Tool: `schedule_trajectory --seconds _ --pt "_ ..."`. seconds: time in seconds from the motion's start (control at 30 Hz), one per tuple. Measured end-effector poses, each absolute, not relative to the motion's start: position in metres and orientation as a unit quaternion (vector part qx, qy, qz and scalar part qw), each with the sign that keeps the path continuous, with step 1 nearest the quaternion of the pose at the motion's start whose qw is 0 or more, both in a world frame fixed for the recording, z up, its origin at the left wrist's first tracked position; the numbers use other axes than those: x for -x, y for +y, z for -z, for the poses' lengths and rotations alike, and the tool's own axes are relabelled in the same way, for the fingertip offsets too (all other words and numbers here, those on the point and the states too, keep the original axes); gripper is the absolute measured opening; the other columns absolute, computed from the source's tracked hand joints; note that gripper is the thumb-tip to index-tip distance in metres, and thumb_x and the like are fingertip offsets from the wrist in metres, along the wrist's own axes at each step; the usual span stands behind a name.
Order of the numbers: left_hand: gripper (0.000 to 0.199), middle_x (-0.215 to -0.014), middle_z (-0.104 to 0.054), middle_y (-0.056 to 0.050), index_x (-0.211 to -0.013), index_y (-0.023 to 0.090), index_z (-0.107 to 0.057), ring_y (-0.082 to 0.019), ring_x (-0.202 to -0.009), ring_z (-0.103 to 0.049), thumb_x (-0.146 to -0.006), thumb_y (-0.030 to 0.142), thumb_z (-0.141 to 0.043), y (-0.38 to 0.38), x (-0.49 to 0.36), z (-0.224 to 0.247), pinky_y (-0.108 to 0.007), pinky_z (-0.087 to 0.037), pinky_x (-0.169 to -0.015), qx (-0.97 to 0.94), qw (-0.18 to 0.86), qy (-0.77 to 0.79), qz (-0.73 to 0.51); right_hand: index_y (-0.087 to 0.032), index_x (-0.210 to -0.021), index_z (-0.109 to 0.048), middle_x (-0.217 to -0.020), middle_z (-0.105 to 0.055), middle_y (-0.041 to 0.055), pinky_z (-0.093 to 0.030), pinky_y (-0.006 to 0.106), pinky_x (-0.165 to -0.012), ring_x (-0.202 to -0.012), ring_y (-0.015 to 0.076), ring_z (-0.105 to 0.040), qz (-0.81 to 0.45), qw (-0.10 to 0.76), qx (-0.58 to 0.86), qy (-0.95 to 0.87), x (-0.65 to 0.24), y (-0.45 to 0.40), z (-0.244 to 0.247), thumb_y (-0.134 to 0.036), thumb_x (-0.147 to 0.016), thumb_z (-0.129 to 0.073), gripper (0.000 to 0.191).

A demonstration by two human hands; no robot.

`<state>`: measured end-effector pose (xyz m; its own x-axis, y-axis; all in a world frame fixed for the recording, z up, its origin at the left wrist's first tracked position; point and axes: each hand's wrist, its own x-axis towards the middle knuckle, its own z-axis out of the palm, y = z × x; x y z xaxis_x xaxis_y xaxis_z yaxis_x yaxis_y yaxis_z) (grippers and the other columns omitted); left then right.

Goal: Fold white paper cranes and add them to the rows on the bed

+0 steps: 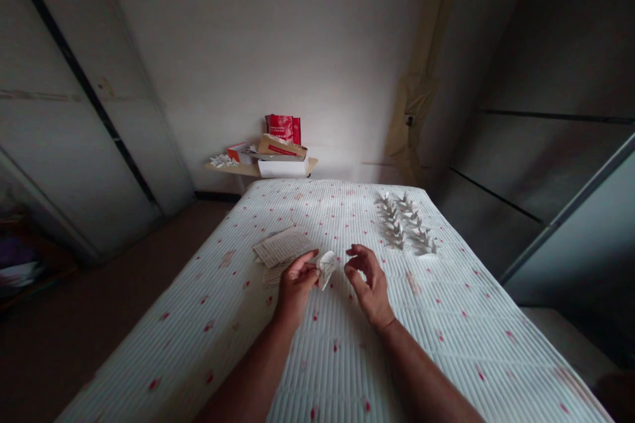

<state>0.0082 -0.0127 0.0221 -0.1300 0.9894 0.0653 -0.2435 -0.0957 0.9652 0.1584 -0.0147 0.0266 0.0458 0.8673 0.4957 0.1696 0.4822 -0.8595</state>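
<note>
On the shelf (248, 170), a brown carton (282, 146) tops the white box (282, 168), whose contents you can't see. Your left hand (296, 279) pinches the folded paper (325, 268) between thumb and fingers, beside the sheets (282, 246); your right hand (370, 283) curves open, just right of it, near folded figures (405, 223).
</note>
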Motion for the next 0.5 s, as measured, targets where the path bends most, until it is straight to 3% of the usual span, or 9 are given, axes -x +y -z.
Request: schedule_trajectory --seconds 0.07,0.13,0.33,0.5 --pt "0.044 -0.069 -0.064 -0.001 -0.104 0.012 -0.061 -0.011 -0.058 -0.057 -0.063 0.027 -0.063 -0.011 -0.008 -0.020 -0.021 -0.043 -0.054 -0.412 0.523 0.439 -0.604 -0.019 -0.094 -0.056 -0.077 -0.059 0.0016 -0.045 0.027 -0.060 -0.064 0.0137 -0.054 -0.402 0.578 0.408 -0.581 -0.156 -0.012 -0.022 -0.032 -0.080 -0.052 0.019" --pt "0.040 -0.070 -0.065 -0.002 -0.100 0.012 -0.063 -0.012 -0.060 -0.058 -0.062 0.027 -0.063 -0.011 -0.009 -0.018 -0.022 -0.044 -0.054 -0.413 0.534 0.433 -0.598 -0.019 -0.092 -0.058 -0.067 -0.055 -0.0015 -0.041 0.024 -0.052 -0.055 0.0109 -0.049 -0.464 0.562 0.392 -0.561 -0.153 -0.010 -0.020 -0.033 -0.079 -0.055 0.020" --pt "0.033 -0.068 -0.065 -0.002 -0.093 0.011 -0.064 -0.011 -0.057 -0.057 -0.062 0.022 -0.062 -0.013 -0.011 -0.018 -0.022 -0.044 -0.054 -0.422 0.549 0.416 -0.589 -0.018 -0.077 -0.061 -0.061 -0.056 -0.0020 -0.039 0.023 -0.051 -0.050 0.0091 -0.047 -0.525 0.549 0.372 -0.534 -0.146 -0.011 -0.026 -0.036 -0.075 -0.061 0.018" --pt "0.029 -0.067 -0.064 -0.002 -0.088 0.012 -0.064 -0.012 -0.057 -0.057 -0.064 0.029 -0.066 -0.014 -0.010 -0.017 -0.023 -0.046 -0.055 -0.430 0.565 0.405 -0.577 -0.017 -0.070 -0.060 -0.055 -0.054 -0.0039 -0.038 0.022 -0.049 -0.046 0.0084 -0.046 -0.538 0.550 0.397 -0.500 -0.149 -0.010 -0.027 -0.036 -0.069 -0.066 0.020"
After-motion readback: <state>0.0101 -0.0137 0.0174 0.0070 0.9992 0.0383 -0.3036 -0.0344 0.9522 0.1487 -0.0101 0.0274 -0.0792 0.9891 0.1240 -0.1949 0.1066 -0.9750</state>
